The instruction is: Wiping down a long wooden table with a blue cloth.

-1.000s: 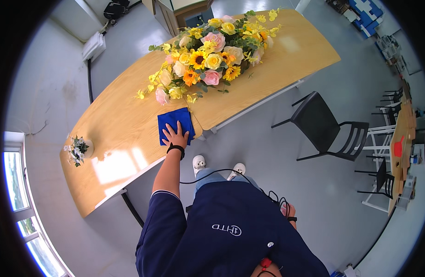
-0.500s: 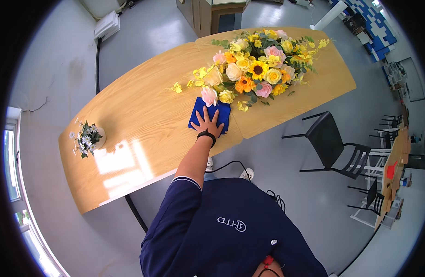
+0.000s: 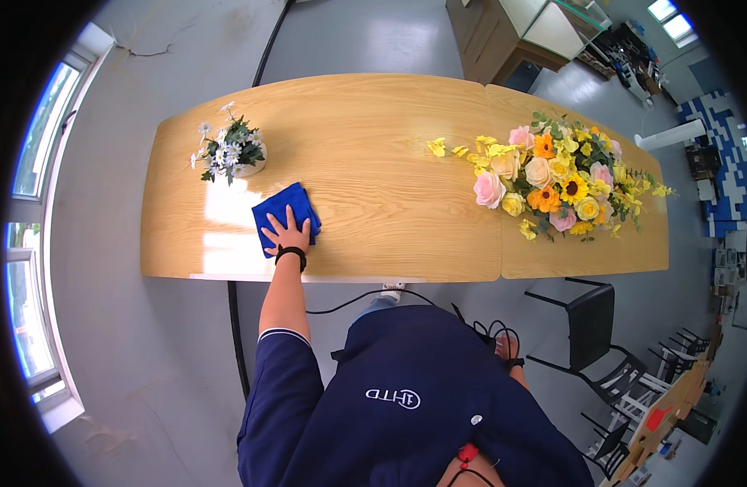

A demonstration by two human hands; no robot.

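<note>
My left hand [image 3: 287,235] lies flat on a folded blue cloth [image 3: 281,202], fingers spread, pressing it to the light wooden tabletop [image 3: 389,178]. The cloth is near the front edge, on the left part of the table. Just beyond it, to the left, stands a white pot with small white artificial daisies [image 3: 229,152]. My right hand [image 3: 507,347] hangs low at my right side, below the table's front edge. It shows only in part beside a looped black cable [image 3: 488,327], and its fingers are not clear.
A large yellow, pink and orange flower arrangement [image 3: 560,183] covers much of the table's right end. A black chair [image 3: 591,326] stands on the floor to the right. Behind the table is a wooden cabinet [image 3: 495,36]; windows [image 3: 45,130] line the left wall.
My left hand has slid the blue cloth leftward along the table, from beside the large flowers to near the daisy pot. My view has shifted left, and my right hand has come into sight.
</note>
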